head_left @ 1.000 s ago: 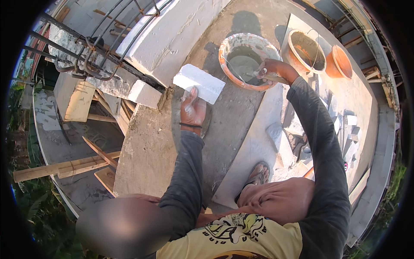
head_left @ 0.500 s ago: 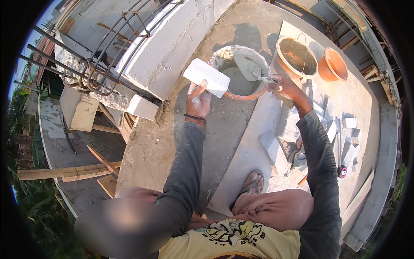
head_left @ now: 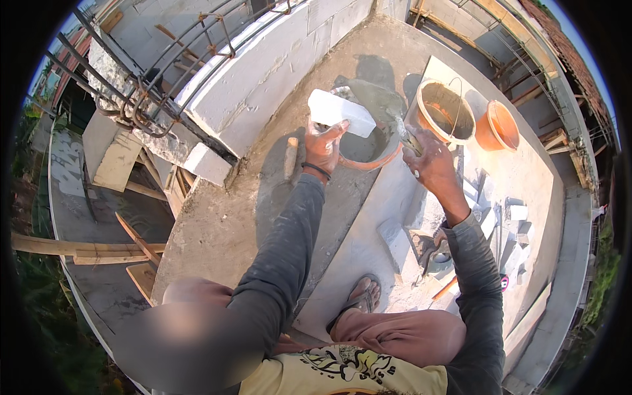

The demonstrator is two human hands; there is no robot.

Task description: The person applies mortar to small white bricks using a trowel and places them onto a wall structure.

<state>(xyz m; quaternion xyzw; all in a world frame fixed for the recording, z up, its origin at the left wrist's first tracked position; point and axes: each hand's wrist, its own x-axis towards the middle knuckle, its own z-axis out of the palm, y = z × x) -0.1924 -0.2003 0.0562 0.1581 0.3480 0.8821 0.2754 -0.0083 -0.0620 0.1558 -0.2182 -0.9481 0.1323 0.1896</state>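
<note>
In my left hand [head_left: 322, 146] is a white lightweight concrete block [head_left: 341, 112], gripped at its near side and raised over the bucket's left part. My right hand [head_left: 431, 161] is closed round the handle of a trowel [head_left: 378, 99]. The trowel's broad grey blade reaches left over the bucket, close to the block's far side; whether they touch I cannot tell. Beneath both stands an orange-rimmed bucket [head_left: 370, 163] with wet grey mortar [head_left: 365, 145] inside. The block and the trowel blade hide much of its far rim.
Two orange buckets [head_left: 446, 108] [head_left: 498, 125] stand at the far right. Cut block pieces [head_left: 395, 240] and tools lie on the board at right, with a tape measure [head_left: 504, 282]. A block wall [head_left: 263, 85] with protruding rebar [head_left: 158, 99] rises at left. A wooden piece [head_left: 290, 158] lies by my left wrist.
My left hand has carried the block to the right, over the bucket. The trowel blade has come up from inside the bucket toward the block.
</note>
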